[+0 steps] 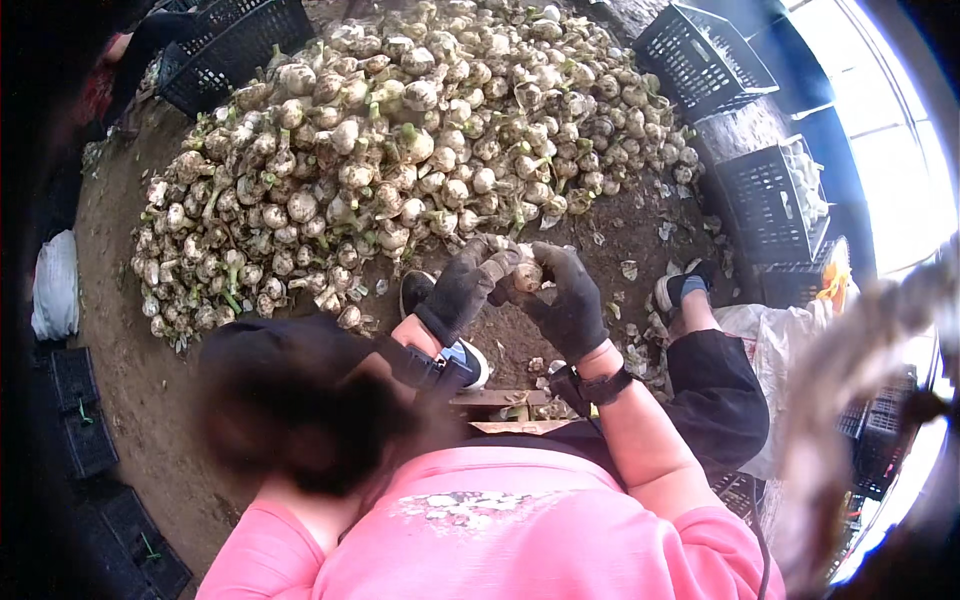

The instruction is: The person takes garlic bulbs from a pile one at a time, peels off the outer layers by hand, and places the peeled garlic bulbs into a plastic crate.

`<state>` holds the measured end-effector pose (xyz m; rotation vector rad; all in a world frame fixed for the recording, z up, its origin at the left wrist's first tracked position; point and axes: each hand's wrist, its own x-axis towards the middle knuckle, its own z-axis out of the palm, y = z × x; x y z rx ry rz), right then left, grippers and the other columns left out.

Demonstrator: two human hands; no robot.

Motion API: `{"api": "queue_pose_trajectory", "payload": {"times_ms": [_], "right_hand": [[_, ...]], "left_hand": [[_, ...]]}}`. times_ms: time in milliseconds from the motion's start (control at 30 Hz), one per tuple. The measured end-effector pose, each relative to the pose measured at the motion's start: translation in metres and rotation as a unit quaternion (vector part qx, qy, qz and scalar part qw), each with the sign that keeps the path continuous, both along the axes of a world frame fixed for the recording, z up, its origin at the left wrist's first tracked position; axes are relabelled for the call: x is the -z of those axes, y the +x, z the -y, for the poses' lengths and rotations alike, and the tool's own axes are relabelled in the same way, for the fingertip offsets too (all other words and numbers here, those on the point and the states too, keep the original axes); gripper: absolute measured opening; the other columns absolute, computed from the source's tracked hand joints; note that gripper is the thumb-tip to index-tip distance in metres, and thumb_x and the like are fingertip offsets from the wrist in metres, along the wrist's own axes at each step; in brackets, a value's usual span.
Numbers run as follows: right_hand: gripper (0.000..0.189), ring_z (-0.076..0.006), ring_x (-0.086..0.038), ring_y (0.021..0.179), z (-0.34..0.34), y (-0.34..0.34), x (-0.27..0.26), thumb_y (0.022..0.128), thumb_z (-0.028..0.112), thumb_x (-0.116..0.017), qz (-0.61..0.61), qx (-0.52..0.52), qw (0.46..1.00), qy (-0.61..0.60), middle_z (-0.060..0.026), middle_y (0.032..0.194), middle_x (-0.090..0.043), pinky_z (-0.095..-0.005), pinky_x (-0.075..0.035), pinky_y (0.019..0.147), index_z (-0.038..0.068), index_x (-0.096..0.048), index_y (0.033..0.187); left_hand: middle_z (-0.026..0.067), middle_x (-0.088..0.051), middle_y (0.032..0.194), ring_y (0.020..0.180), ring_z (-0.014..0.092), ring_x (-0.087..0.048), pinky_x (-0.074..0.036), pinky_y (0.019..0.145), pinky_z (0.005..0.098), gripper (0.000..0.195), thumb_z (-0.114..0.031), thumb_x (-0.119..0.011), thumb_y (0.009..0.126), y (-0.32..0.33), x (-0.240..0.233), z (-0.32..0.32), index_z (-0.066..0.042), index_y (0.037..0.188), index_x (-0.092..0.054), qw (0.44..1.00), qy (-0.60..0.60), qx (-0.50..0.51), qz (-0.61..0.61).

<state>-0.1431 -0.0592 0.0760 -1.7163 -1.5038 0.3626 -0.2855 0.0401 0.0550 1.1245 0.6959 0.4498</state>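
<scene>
A garlic bulb (528, 276) is held between my two hands, just in front of the near edge of a large pile of garlic bulbs (420, 150). My right hand (568, 304), in a dark knit glove, curls its thumb and fingers around the bulb from the right. My left hand (466, 283), gloved alike, has its fingers bent and pinched against the bulb's upper left side; their tips are partly hidden. Many bulbs in the pile are soil-stained and carry short green stem stubs.
Black plastic crates stand at the back left (232, 56), back right (701, 64) and right (772, 199); the right one holds pale bulbs. Peelings (628, 270) litter the soil floor. A white sack (780, 352) lies beside my right leg. Dark blurred shapes cover part of the lower left.
</scene>
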Motion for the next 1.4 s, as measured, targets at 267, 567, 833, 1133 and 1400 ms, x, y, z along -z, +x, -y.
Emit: {"api": "queue_pose_trajectory", "payload": {"times_ms": [267, 567, 833, 1133, 1400], "right_hand": [[0.031, -0.0157, -0.061, 0.088, 0.005, 0.001, -0.003, 0.091, 0.017, -0.059, -0.487, 0.021, 0.869, -0.079, -0.0081, 0.102, -0.061, -0.0265, -0.054, 0.062, 0.003, -0.049, 0.117], [0.042, -0.0134, -0.058, 0.097, 0.004, -0.003, 0.007, 0.085, 0.012, -0.067, -0.159, -0.008, 0.987, -0.032, -0.0072, 0.111, -0.06, -0.0253, -0.049, 0.081, 0.003, -0.05, 0.122], [0.046, -0.0166, -0.062, 0.09, 0.002, -0.004, 0.006, 0.076, 0.017, -0.076, -0.128, 0.051, 0.989, -0.047, -0.0101, 0.103, -0.061, -0.0287, -0.05, 0.077, 0.004, -0.052, 0.114], [0.036, -0.0129, -0.059, 0.084, 0.003, -0.005, 0.004, 0.089, 0.011, -0.061, -0.45, 0.012, 0.889, -0.09, -0.0062, 0.103, -0.059, -0.0277, -0.051, 0.071, 0.0, -0.046, 0.12], [0.04, -0.0106, -0.058, 0.062, 0.006, -0.001, 0.011, 0.099, 0.042, -0.036, -0.52, 0.051, 0.841, -0.143, -0.004, 0.078, -0.063, -0.0223, -0.043, 0.052, 0.007, -0.056, 0.101]], "left_hand": [[0.003, -0.061, 0.082, 0.062, 0.011, -0.055, -0.046, 0.059, 0.0244, 0.022, -0.017, -0.05, 0.091, -0.002, -0.003, 0.003, -0.006, 0.11, -0.056, 0.99, -0.106, 0.021, 0.087], [0.0027, -0.06, 0.076, 0.059, 0.009, -0.055, -0.046, 0.053, 0.024, 0.021, -0.017, -0.054, 0.09, 0.003, -0.005, 0.004, -0.005, 0.107, -0.057, 0.999, -0.03, 0.01, 0.014], [0.0009, -0.056, 0.069, 0.057, 0.008, -0.05, -0.041, 0.051, 0.0247, 0.016, -0.019, -0.058, 0.091, 0.005, -0.012, 0.004, -0.004, 0.096, -0.056, 1.0, 0.011, -0.01, -0.015], [0.0032, -0.059, 0.083, 0.064, 0.01, -0.054, -0.046, 0.058, 0.0243, 0.036, -0.008, -0.05, 0.089, -0.002, 0.0, 0.002, -0.005, 0.124, -0.044, 0.999, -0.007, 0.015, 0.035], [0.0065, -0.06, 0.105, 0.087, 0.012, -0.055, -0.047, 0.075, 0.027, 0.048, -0.007, -0.05, 0.085, 0.007, -0.013, 0.008, -0.003, 0.132, -0.043, 0.998, 0.051, 0.031, 0.031]]}}
